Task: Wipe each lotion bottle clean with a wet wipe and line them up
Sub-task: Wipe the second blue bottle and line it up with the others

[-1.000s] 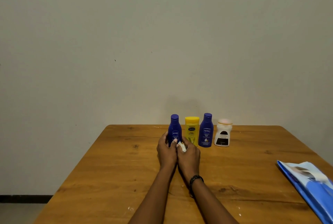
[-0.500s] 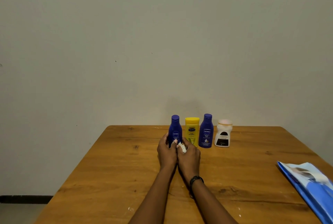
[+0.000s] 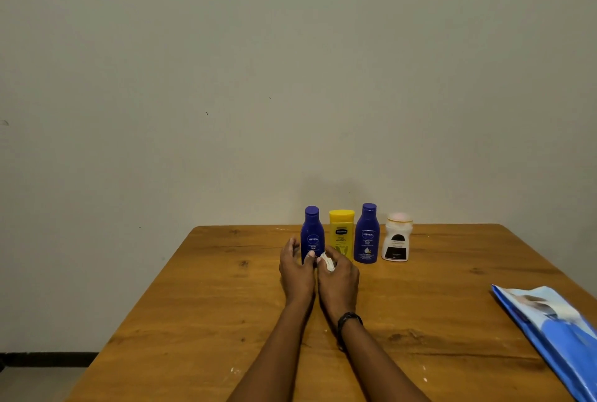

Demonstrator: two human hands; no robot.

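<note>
Four bottles stand upright in a row close to the far edge of the wooden table [image 3: 206, 304], just before the wall: a left blue bottle [image 3: 312, 232], a yellow bottle [image 3: 341, 232] just beside it, a second blue bottle [image 3: 366, 233] and a white bottle [image 3: 397, 240] at the right end, with narrow gaps between them. The left hand [image 3: 296, 274] is at the foot of the left blue bottle, thumb on its lower front and fingers raised along its left side; whether those fingers actually clasp it cannot be told. The right hand [image 3: 339, 282], with a dark wristband [image 3: 349, 319], lies against the left hand and pinches a crumpled white wet wipe [image 3: 327, 263] in front of the gap between the left blue bottle and the yellow one. Broad bare wood runs to the left of the row and from the hands toward the near edge. A blue packet [image 3: 555, 333] lies at the right edge, well apart from the bottles, partly cut off by the frame
</note>
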